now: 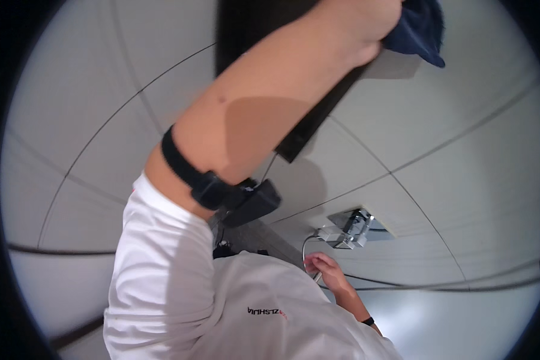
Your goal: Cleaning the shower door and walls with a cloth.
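My left arm reaches up across the view, and my left hand [375, 20], partly cut off by the top edge, grips a dark blue cloth [416, 36]. The cloth hangs beside a long black panel [317, 114] that the forearm partly hides. Lower right, my right hand [325, 266] is at a thin metal hose [304, 247], its fingers bent; whether they hold the hose is unclear. The hose runs from a chrome valve fixture [357, 227] on the tiled wall.
Light tiled wall [432, 135] with dark joints surrounds the fixture. Dark cables [477, 288] run across the lower right and another cable [63, 251] the lower left. A black device [252, 202] is strapped to my left arm. A dark grey surface [256, 238] shows beyond my shirt.
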A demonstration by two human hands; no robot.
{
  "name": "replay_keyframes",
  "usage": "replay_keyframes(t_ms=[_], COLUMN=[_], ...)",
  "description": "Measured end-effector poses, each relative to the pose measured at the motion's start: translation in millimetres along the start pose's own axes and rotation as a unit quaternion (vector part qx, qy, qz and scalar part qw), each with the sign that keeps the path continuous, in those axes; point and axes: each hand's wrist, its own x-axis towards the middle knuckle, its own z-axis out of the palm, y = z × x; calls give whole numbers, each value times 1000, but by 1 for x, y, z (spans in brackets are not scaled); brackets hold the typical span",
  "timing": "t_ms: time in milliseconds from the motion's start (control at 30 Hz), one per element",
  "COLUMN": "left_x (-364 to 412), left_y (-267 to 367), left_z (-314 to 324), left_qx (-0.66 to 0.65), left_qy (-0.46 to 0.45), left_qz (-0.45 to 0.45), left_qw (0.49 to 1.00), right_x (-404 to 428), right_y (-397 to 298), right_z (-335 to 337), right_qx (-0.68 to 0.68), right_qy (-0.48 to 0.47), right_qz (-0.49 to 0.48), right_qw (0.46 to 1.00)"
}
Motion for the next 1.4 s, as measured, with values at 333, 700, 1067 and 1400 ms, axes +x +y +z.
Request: replay_keyframes(t_ms=[333, 700, 1067, 1400], left_x=[-237, -493, -801, -973], left_y=[-18, 30, 9, 26], left_z=[-113, -241, -441, -603], left_qx=[-336, 91, 134, 478], left_qy=[109, 364, 401, 641], left_qz=[-143, -353, -586, -436], left_qw=[925, 857, 692, 413], right_x=[93, 68, 122, 54], right_y=[-121, -48, 194, 276], right_z=[106, 238, 186, 221], right_qx=[344, -162, -551, -737], right_qy=[-389, -196, -81, -139], right_qz=[-104, -50, 31, 32], right_qw=[848, 966, 830, 661])
